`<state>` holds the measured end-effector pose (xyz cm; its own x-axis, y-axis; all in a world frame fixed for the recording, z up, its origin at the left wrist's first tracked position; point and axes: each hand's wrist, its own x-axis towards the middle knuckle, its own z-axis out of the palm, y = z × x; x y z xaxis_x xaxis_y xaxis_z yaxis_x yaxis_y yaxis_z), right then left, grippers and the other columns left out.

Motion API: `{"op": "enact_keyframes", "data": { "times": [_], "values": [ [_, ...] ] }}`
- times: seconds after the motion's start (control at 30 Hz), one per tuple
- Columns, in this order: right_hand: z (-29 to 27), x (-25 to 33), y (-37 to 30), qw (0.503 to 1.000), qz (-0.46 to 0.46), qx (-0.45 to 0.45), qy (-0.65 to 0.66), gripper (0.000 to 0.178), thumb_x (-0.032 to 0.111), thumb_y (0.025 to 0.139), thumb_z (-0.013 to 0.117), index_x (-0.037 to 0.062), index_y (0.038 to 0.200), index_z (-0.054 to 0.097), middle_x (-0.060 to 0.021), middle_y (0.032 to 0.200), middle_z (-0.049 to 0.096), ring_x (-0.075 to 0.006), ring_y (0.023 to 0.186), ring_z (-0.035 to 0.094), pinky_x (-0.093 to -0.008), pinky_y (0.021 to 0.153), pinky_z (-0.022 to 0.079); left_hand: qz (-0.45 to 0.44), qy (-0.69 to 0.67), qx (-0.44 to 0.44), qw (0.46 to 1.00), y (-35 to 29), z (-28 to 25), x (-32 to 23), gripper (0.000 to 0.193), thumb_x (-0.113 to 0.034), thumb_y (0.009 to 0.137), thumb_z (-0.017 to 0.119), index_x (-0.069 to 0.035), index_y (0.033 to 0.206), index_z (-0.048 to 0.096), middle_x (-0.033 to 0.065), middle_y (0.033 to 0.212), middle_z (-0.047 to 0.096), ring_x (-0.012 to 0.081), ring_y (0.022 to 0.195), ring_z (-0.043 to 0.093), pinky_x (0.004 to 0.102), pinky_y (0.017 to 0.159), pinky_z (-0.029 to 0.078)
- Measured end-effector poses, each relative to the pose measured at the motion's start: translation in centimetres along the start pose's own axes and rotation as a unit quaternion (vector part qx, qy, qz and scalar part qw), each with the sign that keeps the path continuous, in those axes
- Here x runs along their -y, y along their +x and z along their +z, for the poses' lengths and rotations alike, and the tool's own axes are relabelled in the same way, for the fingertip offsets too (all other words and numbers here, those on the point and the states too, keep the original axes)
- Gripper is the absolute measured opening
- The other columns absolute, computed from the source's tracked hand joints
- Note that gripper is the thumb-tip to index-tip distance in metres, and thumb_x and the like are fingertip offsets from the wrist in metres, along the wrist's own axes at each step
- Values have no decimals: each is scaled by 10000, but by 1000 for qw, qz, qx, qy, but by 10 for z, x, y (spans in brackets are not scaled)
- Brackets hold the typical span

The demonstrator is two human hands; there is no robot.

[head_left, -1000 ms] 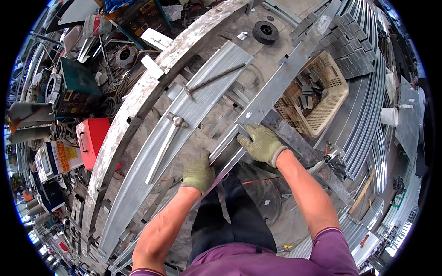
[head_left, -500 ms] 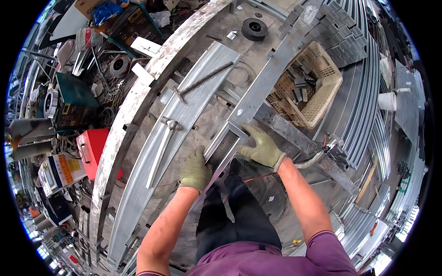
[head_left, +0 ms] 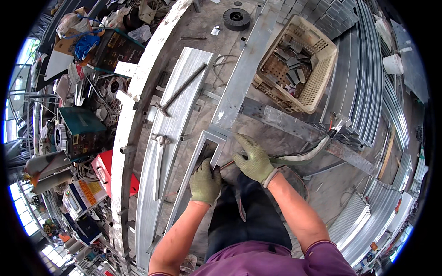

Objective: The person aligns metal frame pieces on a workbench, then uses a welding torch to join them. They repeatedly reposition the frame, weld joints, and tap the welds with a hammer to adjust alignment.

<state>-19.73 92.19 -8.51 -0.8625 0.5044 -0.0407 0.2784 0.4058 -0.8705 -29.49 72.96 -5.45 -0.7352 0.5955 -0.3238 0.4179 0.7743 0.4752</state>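
A narrow rectangular metal frame lies with its far end against a wide flat steel beam. My left hand, in an olive work glove, is closed around the frame's right-hand bar, with the fingertips inside its opening. My right hand, gloved alike, is just right of the frame's far corner. Its fingers are stretched out and the thumb stands apart, with nothing held. Whether its fingertips touch the corner I cannot tell. Left of the frame, a hammer and a rusty metal rod rest on a galvanized channel.
A beige plastic crate with metal offcuts stands far right, beside long stacked steel profiles. A cable with a clamp lies over a crossbar. A black spool sits at the back. A white-stained beam and red box are left.
The frame's near end has swung left, and the frame now lies closer to the channel. My left hand stays on its bar; my right hand has moved away from the opening. The view has shifted.
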Motion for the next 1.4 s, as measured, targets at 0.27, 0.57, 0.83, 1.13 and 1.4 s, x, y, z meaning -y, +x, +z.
{"op": "enact_keyframes", "data": {
  "times": [0.27,0.57,0.83,1.13,1.4],
  "values": [
    [1,-3,34,997,-39,53,35,397,251,964,744,-9,1265,751,-236,1272,747,-436,1191,688,-502,1070,544,8,16,-64,998,4,13,3,270,-246,969,762,-71,1161,687,203,860,729,444,826,715,574,712,539],
    [-7,8,71,985,26,173,-12,387,392,1040,671,51,1163,807,-212,1138,782,-422,1061,734,-490,948,578,-35,1,-13,999,16,6,-7,287,-288,947,783,-75,1127,716,181,920,741,436,881,719,563,764,550],
    [-15,27,80,968,98,228,-22,408,410,1042,692,59,1214,806,-221,1109,779,-392,1061,746,-450,932,572,-62,-15,20,998,11,1,-11,290,-267,959,739,-87,1183,704,187,950,755,433,893,733,567,787,564],
    [-21,45,103,945,117,299,-57,380,269,1022,694,50,1324,766,-226,1255,766,-340,1156,743,-400,1012,563,-10,-62,-47,997,-3,-6,-7,391,-283,972,730,-64,1291,680,197,1098,769,415,980,740,526,843,588],
    [-17,53,117,937,106,331,-20,513,104,999,675,42,1507,643,-223,1463,695,-263,1317,685,-352,1107,526,0,-25,-149,989,-23,-64,39,550,-256,952,773,-53,1438,616,207,1329,701,444,1208,667,514,988,556]
  ]
}}
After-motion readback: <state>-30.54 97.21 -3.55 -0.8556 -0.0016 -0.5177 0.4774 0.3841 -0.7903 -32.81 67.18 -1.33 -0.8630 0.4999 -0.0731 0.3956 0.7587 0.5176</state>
